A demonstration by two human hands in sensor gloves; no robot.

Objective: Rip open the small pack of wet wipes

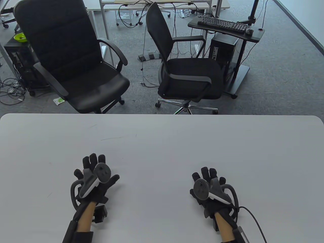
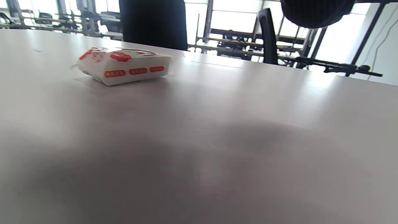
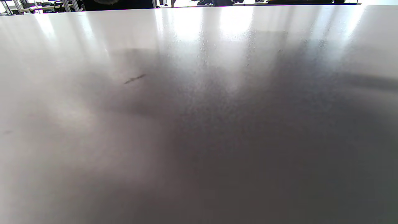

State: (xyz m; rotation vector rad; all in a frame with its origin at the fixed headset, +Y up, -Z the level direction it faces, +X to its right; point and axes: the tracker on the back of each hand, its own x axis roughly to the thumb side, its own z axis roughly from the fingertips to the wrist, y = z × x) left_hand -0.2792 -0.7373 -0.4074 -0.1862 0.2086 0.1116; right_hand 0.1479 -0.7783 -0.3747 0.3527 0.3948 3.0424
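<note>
Two gloved hands lie flat on a pale counter, holding nothing.

Nearest the viewer, the left hand (image 1: 95,174) and the right hand (image 1: 208,186) rest palm down and well apart on the counter (image 1: 162,141), fingers spread and released, each with a tracker strapped to its back. The small white and red pack of wet wipes (image 2: 124,66) shows only in the left wrist view, lying flat on the counter ahead of that hand, untouched. Beyond the far edge stand two black office chairs (image 1: 76,63).

Grey carpet floor (image 1: 278,63), two black office chairs (image 1: 73,58), keyboard stand (image 1: 225,25), bright windows (image 2: 233,18) behind
</note>
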